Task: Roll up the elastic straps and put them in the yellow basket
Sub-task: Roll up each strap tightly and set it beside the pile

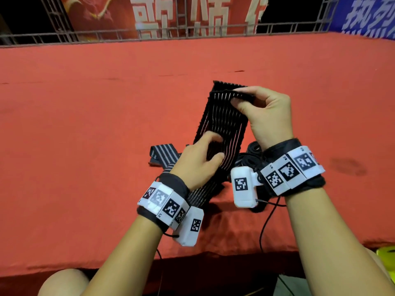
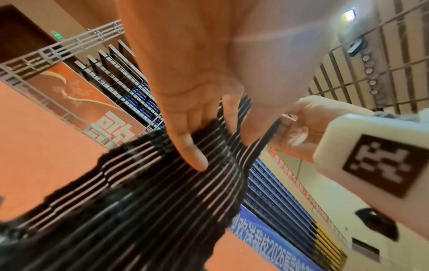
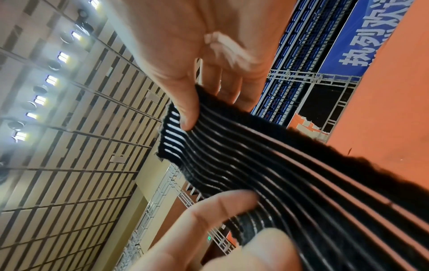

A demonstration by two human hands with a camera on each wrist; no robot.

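A black elastic strap (image 1: 224, 116) with thin white stripes is held up above the red table. My right hand (image 1: 245, 99) pinches its folded top end between thumb and fingers; the right wrist view shows the thumb on the strap (image 3: 232, 146) near its end. My left hand (image 1: 210, 150) grips the same strap lower down, fingers curled over its face, and the left wrist view shows the thumb pressing on the strap (image 2: 162, 183). Another striped strap (image 1: 162, 155) lies flat on the table left of my hands. A sliver of yellow basket (image 1: 385, 256) shows at the lower right edge.
A red cloth covers the table (image 1: 85, 124). Dark coiled straps (image 1: 252, 154) lie under my right wrist. A metal railing (image 1: 192, 33) with red and blue banners runs behind the far edge. Cables hang off the front edge by my knees.
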